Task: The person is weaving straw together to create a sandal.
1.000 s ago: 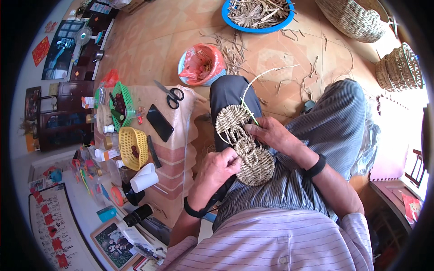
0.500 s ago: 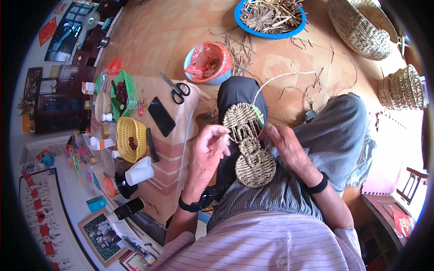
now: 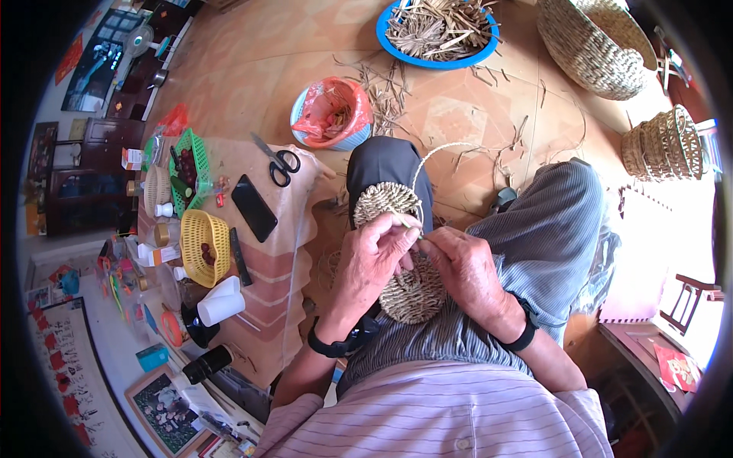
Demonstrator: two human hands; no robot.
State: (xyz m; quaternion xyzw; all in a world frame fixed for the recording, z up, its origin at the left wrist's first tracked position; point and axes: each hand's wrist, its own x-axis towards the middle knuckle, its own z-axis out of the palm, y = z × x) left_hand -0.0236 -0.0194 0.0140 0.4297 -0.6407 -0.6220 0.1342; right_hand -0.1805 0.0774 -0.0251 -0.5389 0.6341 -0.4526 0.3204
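Observation:
A woven straw piece (image 3: 416, 296) with two rounded ends lies across my lap and dark-covered knee. Its narrower middle is hidden behind my hands. My left hand (image 3: 376, 258) is closed over it, thumb and forefinger pinching a pale straw strand (image 3: 395, 215). Close beside it, my right hand (image 3: 467, 269) is closed too, its fingertips almost meeting the left ones. A bit of green shows between the fingertips, too small to make out. From the piece's far end a thin braided straw cord (image 3: 445, 146) curves up and to the right.
Left, a cloth-covered table holds scissors (image 3: 279, 162), a phone (image 3: 253, 208), a yellow basket (image 3: 205, 276) and a green basket (image 3: 200, 156). On the floor ahead stand a red-lined bin (image 3: 359, 126) and a blue basin (image 3: 397, 55) of dry straw. Woven baskets (image 3: 592, 65) stand right.
My hands have come together over the woven piece's middle, covering it. The green tool that lay along the far end beside my right hand is mostly hidden now. The view has shifted slightly.

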